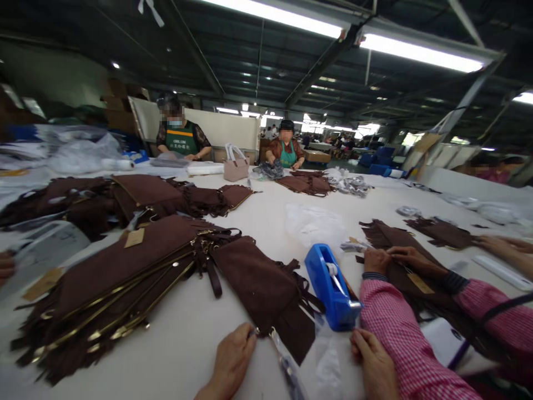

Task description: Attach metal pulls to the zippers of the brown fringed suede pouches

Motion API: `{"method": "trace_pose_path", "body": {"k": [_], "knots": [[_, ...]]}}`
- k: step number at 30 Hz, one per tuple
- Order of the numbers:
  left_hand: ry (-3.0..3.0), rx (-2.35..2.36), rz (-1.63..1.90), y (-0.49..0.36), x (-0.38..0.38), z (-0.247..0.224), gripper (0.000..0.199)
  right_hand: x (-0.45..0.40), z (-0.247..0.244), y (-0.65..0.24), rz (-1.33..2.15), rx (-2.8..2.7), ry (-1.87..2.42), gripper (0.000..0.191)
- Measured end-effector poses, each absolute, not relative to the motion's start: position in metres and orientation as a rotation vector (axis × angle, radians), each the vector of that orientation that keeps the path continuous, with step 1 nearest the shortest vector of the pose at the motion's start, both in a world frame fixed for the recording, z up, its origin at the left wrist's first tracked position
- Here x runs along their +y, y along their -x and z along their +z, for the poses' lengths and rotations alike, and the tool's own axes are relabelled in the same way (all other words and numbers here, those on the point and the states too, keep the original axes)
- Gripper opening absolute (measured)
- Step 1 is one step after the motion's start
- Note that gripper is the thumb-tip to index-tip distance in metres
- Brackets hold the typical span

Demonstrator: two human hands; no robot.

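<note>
A brown fringed bag [258, 278] lies flat before me. My left hand [233, 358] is closed in a pinch on a small metal fitting at its near corner. A strap wrapped in clear plastic [287, 369] runs from that same edge toward me. Just below the blue tape dispenser [333, 289], my right hand [372, 361] has thumb and fingers pressed together; what they hold, if anything, I cannot make out. Between my hands, a clear plastic piece [328, 361] lies on the white table [179, 333].
Stacked brown bags [137, 261] with gold zips fill the left, with more bags [145, 191] behind. At right, a co-worker's hands [383, 261] in pink checked sleeves work on another brown bag. Two people [179, 139] stand across the table near a beige handbag [236, 168].
</note>
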State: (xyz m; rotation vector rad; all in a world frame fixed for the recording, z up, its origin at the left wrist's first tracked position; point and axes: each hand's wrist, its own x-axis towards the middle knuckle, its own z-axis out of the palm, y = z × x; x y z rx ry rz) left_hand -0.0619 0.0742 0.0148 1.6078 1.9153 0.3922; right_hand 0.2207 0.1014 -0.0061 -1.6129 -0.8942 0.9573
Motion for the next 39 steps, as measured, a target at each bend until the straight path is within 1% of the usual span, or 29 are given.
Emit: {"method": "trace_pose_path", "body": {"k": [4, 8, 11, 14, 16, 19, 21, 25, 29, 35, 39], "knots": [[-1.601, 1.928, 0.419, 0.062, 0.075, 0.016, 0.021, 0.08, 0.007, -0.188, 1.08, -1.096, 1.545, 0.028], [-1.612, 1.944, 0.444, 0.061, 0.073, 0.009, 0.02, 0.074, 0.026, -0.122, 1.417, -1.255, 1.305, 0.029], [-1.65, 1.93, 0.486, 0.061, 0.069, 0.002, 0.02, 0.083, 0.029, -0.08, 1.573, -1.309, 1.293, 0.031], [-1.672, 1.898, 0.552, 0.06, 0.066, -0.005, 0.024, 0.096, 0.02, -0.06, 1.6, -1.385, 1.376, 0.032], [-1.661, 1.905, 0.561, 0.059, 0.066, -0.009, 0.031, 0.102, 0.013, -0.055, 1.598, -1.426, 1.424, 0.031], [-1.657, 1.955, 0.489, 0.057, 0.066, -0.013, 0.044, 0.106, 0.004, -0.052, 1.559, -1.476, 1.498, 0.027], [-1.692, 1.957, 0.458, 0.056, 0.066, -0.014, 0.046, 0.109, 0.002, -0.05, 1.502, -1.493, 1.568, 0.023], [-1.793, 1.912, 0.439, 0.056, 0.065, -0.013, 0.043, 0.115, 0.001, -0.047, 1.439, -1.505, 1.688, 0.018], [-1.792, 1.887, 0.39, 0.056, 0.066, -0.01, 0.033, 0.119, 0.006, -0.047, 1.469, -1.493, 1.74, 0.017], [-1.676, 1.83, 0.388, 0.063, 0.075, 0.005, 0.024, 0.111, 0.015, -0.055, 1.617, -1.424, 1.685, 0.012], [-1.541, 1.753, 0.421, 0.073, 0.084, 0.016, 0.014, 0.101, 0.006, -0.059, 1.65, -1.331, 1.642, 0.013]]}}
